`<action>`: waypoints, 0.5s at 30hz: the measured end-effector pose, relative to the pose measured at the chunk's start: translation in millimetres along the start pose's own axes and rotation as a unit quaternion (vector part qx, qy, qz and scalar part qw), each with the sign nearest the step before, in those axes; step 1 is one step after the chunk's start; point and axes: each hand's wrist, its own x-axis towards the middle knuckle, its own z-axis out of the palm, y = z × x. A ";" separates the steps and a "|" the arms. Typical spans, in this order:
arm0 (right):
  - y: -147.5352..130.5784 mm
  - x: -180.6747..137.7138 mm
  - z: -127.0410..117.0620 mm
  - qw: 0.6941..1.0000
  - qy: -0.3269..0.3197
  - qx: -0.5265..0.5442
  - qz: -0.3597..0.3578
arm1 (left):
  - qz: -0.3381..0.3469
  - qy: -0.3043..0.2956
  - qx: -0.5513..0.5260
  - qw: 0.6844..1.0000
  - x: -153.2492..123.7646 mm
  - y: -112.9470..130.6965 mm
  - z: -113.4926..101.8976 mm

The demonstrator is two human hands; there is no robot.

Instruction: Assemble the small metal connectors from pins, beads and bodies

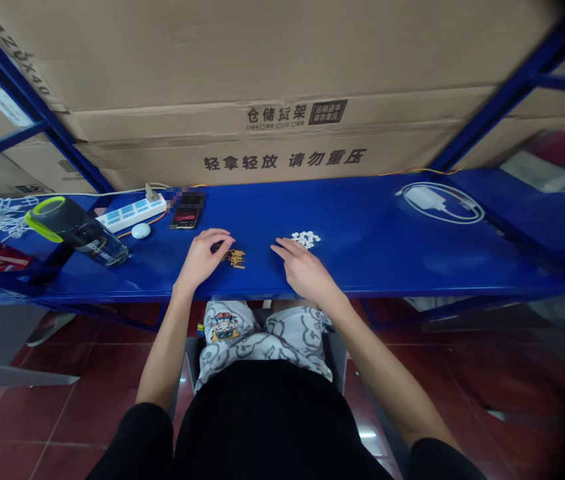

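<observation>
My left hand (204, 259) is at the blue shelf top, beside a small pile of brass-coloured screw-like pieces (237, 259). Its thumb and forefinger come together in a pinch over the pile's edge; whether something tiny sits between the tips cannot be seen. To the right, my right hand (306, 270) rests low over the surface with its fingers stretched out towards the left. Just beyond its knuckles lies a cluster of small white pieces (306, 239), partly covered by the hand. Nothing shows in the right fingers.
On the left of the blue shelf (362, 227) are a dark bottle (85, 233) with a lime handle, a white power strip (135, 212), a white oval object (141, 231) and a phone (185, 217). A charger with cable (425, 197) lies right. Large cardboard boxes (162, 127) stand behind.
</observation>
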 end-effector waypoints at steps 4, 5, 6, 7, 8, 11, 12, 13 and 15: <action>-0.2 -0.3 0.1 1.000 0.005 0.002 -0.004 | -0.016 0.009 0.017 1.000 0.6 -2.7 7.2; -0.3 -0.3 0.2 1.000 0.004 0.001 -0.007 | -0.020 0.009 0.022 1.000 0.4 -3.7 8.2; -0.3 -0.4 0.2 1.000 0.003 0.001 -0.008 | -0.022 0.008 0.027 0.999 0.0 -4.4 8.8; -0.3 -0.4 0.3 1.000 0.003 0.001 -0.008 | -0.022 0.004 0.033 0.999 -0.4 -4.9 9.1; -0.1 -0.5 0.5 1.000 0.004 0.003 -0.007 | -0.020 -0.001 0.038 0.999 -0.8 -5.1 9.1; 0.7 -0.6 1.1 1.000 0.009 0.010 -0.005 | -0.023 -0.011 0.053 0.998 -1.6 -4.7 8.6; 1.0 -0.7 1.4 1.000 0.011 0.013 -0.006 | -0.027 -0.011 0.057 0.998 -1.7 -4.3 8.5; 1.2 -0.7 1.8 1.000 0.013 0.014 -0.007 | -0.029 -0.010 0.060 0.998 -1.7 -3.9 8.6; 1.2 -0.5 2.3 1.000 0.015 0.016 -0.008 | -0.035 -0.008 0.067 0.997 -1.3 -2.7 9.2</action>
